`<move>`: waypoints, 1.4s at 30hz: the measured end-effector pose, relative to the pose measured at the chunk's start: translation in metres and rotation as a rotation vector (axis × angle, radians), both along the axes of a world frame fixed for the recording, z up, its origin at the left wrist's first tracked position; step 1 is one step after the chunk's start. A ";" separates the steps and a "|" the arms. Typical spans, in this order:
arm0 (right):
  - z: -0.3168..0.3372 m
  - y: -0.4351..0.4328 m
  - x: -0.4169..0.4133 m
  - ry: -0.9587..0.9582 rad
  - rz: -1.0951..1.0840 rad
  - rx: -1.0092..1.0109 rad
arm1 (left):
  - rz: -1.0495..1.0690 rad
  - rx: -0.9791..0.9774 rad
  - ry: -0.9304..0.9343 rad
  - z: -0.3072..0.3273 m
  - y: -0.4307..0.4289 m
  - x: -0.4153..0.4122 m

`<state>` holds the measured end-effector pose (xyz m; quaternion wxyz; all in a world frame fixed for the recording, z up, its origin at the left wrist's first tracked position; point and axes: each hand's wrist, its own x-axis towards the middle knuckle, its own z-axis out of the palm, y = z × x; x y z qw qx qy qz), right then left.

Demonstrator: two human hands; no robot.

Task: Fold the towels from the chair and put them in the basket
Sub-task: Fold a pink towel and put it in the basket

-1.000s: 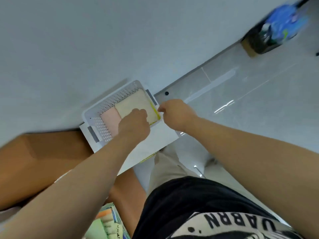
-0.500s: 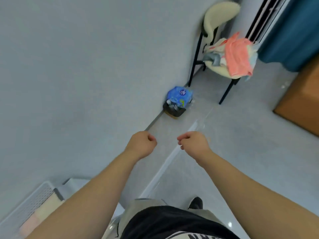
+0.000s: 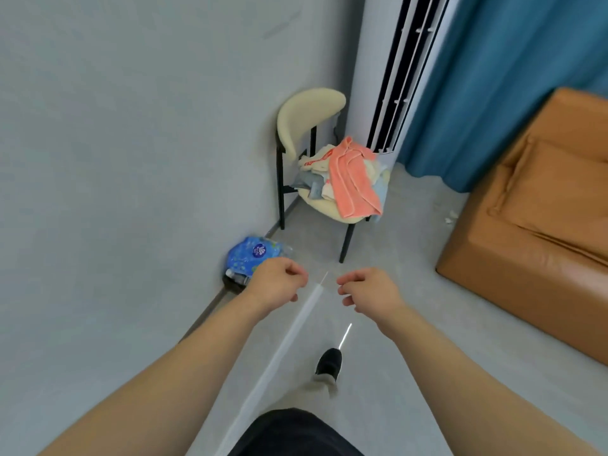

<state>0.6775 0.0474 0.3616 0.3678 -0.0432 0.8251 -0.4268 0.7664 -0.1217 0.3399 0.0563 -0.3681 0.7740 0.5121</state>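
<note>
Blue packet [image 3: 242, 259] — round logo [image 3: 259, 250] unreadable, coral towel [image 3: 352, 182]

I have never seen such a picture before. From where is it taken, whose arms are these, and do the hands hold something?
There is no machine here. A person wears a wide-angle camera on the head, so the picture looks forward and down at their own hands. The left hand and the right hand are loosely curled in front of the body and hold nothing. Ahead stands a chair with a heap of unfolded towels on its seat; an orange one lies on top. On the floor, near the left hand, is a blue pack. A brown sofa is on the right. The basket is not in this picture.
</note>
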 end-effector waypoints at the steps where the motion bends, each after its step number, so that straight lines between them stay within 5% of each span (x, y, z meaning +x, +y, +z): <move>1: -0.001 0.002 -0.029 0.003 0.004 0.019 | 0.010 0.022 -0.007 -0.005 -0.001 -0.030; 12: 0.001 0.034 -0.319 -0.026 -0.036 0.089 | -0.035 0.147 -0.077 -0.011 0.032 -0.343; 18: -0.030 0.048 -0.478 -0.052 0.064 0.090 | 0.121 0.189 -0.076 -0.021 0.058 -0.479; 26: -0.032 0.011 -0.645 -0.044 0.356 0.165 | 0.389 0.172 -0.075 -0.003 0.044 -0.577; 42: -0.081 -0.166 -0.834 0.088 0.932 0.303 | 0.824 0.293 -0.174 -0.087 -0.036 -0.703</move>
